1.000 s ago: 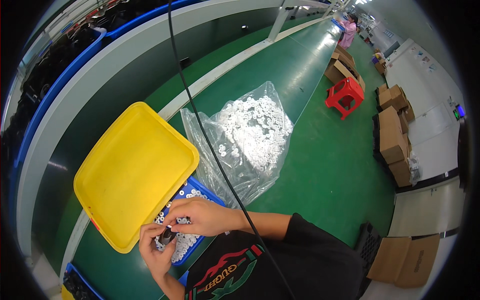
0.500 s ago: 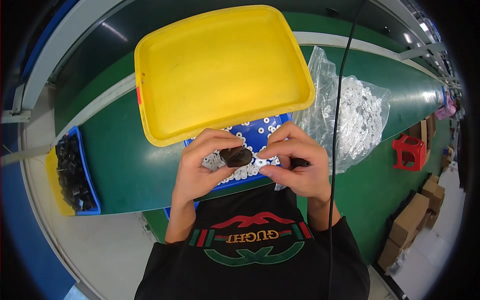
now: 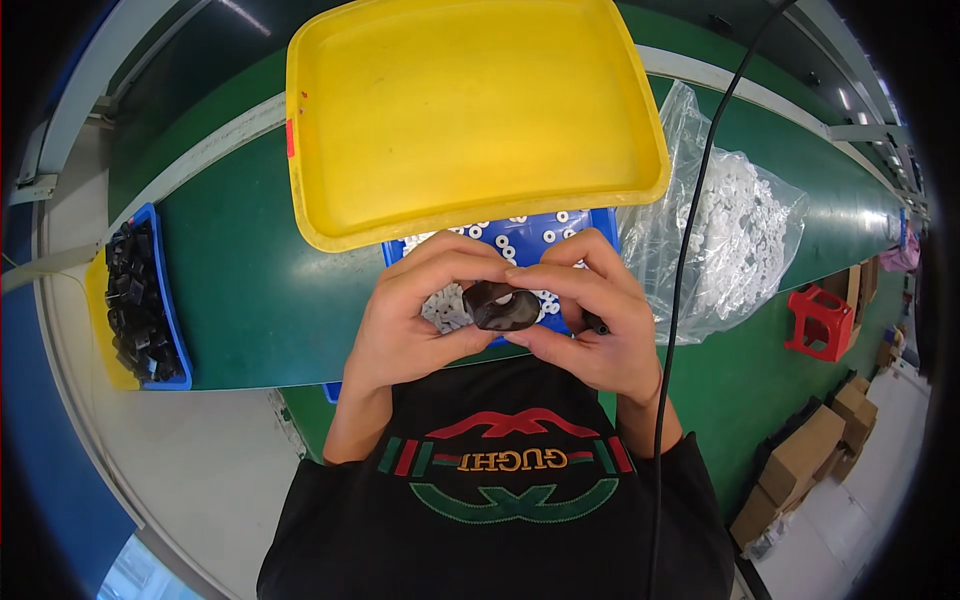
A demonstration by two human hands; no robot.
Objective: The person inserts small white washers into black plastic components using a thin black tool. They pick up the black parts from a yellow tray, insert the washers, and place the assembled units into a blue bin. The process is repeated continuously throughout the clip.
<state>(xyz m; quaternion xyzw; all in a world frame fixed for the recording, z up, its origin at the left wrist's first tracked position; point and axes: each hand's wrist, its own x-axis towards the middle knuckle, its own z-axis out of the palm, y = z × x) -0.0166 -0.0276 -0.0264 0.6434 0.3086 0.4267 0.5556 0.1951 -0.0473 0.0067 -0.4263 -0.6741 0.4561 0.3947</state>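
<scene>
My left hand (image 3: pixel 415 305) is closed around a glossy black hollow plastic part (image 3: pixel 503 318) in front of my chest. A small white piece shows in the part's opening. My right hand (image 3: pixel 598 318) is closed, its thumb and forefinger meeting the part's right side. A black rod-like thing (image 3: pixel 597 323) is tucked in the right hand's curled fingers; most of it is hidden. Beneath both hands sits a blue tray (image 3: pixel 603 222) of white ring-shaped washers (image 3: pixel 447 308), partly covered by the hands.
A large yellow tray (image 3: pixel 470 110) overlaps the blue tray's far edge. To the right lies a clear bag (image 3: pixel 735 225) of white washers. A bin of black parts (image 3: pixel 143 300) stands at the left. A black cable (image 3: pixel 685 260) hangs at right; a red stool (image 3: pixel 820 322) stands beyond.
My right fingers have carried a white washer left to the black part, whose opening now shows white. Both hands have come together. The view has shifted, with the trays higher in the picture.
</scene>
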